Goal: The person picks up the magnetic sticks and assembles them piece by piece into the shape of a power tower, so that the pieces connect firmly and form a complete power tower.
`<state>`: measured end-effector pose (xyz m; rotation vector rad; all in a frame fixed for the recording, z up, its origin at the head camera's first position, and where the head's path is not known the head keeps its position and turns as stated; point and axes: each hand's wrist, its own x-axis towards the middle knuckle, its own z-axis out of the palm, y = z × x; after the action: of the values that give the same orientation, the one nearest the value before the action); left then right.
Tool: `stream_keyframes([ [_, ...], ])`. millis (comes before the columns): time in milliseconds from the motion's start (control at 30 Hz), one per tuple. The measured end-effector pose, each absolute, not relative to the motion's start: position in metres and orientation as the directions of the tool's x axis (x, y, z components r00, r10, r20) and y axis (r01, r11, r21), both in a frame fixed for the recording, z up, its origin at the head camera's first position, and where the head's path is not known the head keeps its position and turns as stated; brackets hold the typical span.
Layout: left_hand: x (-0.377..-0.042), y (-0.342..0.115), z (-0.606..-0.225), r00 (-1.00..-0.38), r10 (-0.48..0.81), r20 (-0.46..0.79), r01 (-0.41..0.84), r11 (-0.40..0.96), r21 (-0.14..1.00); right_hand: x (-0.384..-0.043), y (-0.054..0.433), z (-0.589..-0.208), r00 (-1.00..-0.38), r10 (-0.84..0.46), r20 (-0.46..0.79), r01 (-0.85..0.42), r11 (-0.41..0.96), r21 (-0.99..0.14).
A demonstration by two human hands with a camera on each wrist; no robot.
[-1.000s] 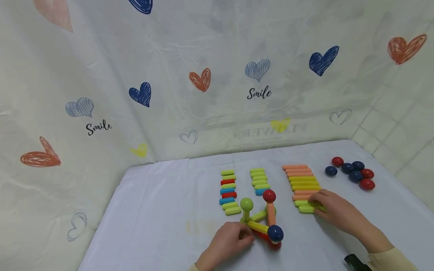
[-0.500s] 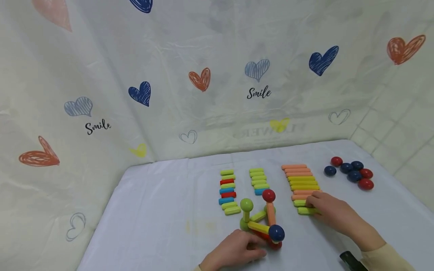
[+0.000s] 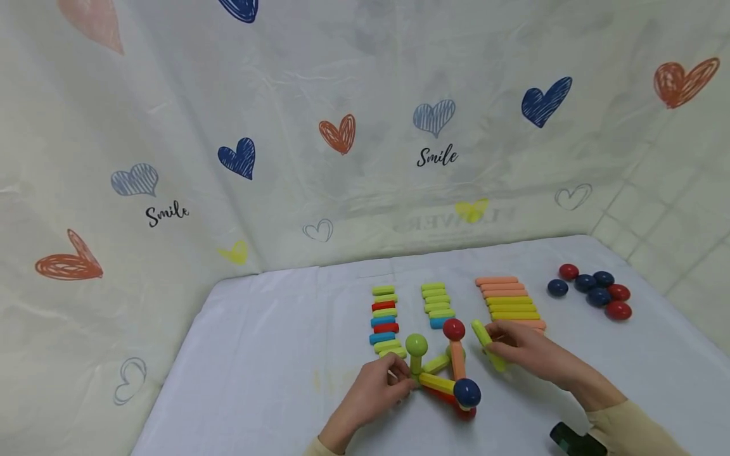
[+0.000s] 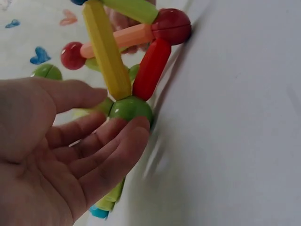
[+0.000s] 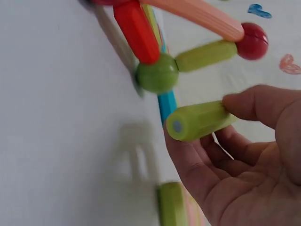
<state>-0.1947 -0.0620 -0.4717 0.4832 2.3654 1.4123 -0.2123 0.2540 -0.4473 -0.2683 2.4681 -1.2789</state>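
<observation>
My right hand (image 3: 527, 354) pinches a light green magnetic stick (image 3: 488, 346) between thumb and fingers, just right of a built frame of sticks and balls. In the right wrist view, the stick (image 5: 200, 121) shows a grey magnet at its end and is apart from the frame's green ball (image 5: 158, 73). My left hand (image 3: 373, 389) is at the frame's near left corner. The left wrist view shows its thumb and fingers about a green ball (image 4: 131, 109) joining a yellow stick (image 4: 107, 49) and a red stick (image 4: 152, 69). A dark blue ball (image 3: 467, 392) tops the frame's front right corner.
Short sticks (image 3: 384, 316) lie in a column behind the left hand, with another short column (image 3: 436, 304) beside it. Longer orange and yellow sticks (image 3: 512, 301) lie behind the right hand. Red and blue balls (image 3: 599, 296) cluster at the back right. A dark object (image 3: 577, 439) is near the right sleeve.
My right hand has picked up a green stick from the right-hand row and brought it left towards the frame. My left hand moved right along the frame, then back to its left corner.
</observation>
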Motion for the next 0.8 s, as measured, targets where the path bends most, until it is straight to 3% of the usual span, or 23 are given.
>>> stream_keyframes([
  [200,-0.194,-0.059,-0.474,-0.900,0.427,-0.087,0.136,0.466,0.874,-0.215,0.240,-0.453,-0.901,-0.261,-0.347,0.180,0.503,-0.846],
  [367,-0.194,-0.058,-0.479,-0.894,0.436,-0.097,0.116,0.436,0.892,-0.212,0.245,-0.455,-0.894,-0.237,-0.380,0.212,0.523,-0.826],
  [600,-0.192,-0.052,-0.483,-0.772,0.600,-0.210,-0.088,0.226,0.970,-0.204,0.268,-0.460,-0.827,-0.394,-0.400,0.208,0.447,-0.870],
  [700,-0.191,-0.048,-0.483,-0.745,0.628,-0.227,-0.066,0.269,0.961,-0.201,0.275,-0.462,-0.787,-0.468,-0.401,0.198,0.423,-0.884],
  [800,-0.188,-0.047,-0.481,-0.776,0.583,-0.242,-0.007,0.375,0.927,-0.200,0.276,-0.464,-0.782,-0.504,-0.366,0.185,0.373,-0.909],
])
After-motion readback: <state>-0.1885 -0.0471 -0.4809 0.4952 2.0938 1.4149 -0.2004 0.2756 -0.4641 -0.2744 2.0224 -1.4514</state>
